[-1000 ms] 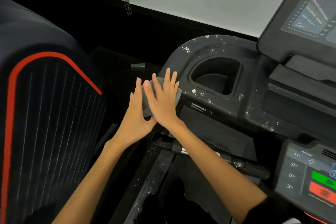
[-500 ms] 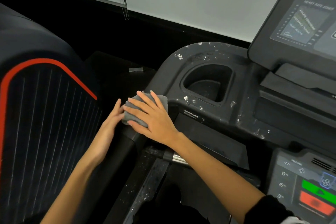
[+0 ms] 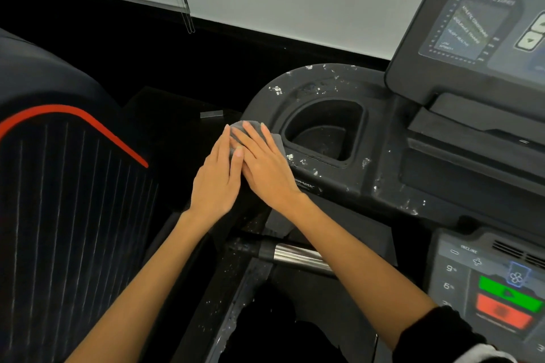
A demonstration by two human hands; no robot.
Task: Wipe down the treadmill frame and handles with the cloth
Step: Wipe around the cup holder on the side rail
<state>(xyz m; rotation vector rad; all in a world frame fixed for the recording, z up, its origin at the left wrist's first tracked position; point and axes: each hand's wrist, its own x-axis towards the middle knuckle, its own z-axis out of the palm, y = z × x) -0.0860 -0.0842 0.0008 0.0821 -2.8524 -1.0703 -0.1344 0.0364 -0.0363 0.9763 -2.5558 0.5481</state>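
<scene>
Grey cloth (image 3: pixel 275 138) lay at left edge of treadmill console frame (image 3: pixel 330 186), beside cup holder (image 3: pixel 324 130). Right hand (image 3: pixel 265 160) pressed it flat-fingered; left hand (image 3: pixel 216 177) flat alongside, touching. Steel handle (image 3: pixel 298 256) below; control panel (image 3: pixel 498 289) right.

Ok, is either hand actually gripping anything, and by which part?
Neither grips. The right hand presses the grey cloth flat with straight fingers on the treadmill frame; the left hand lies flat alongside.
</scene>
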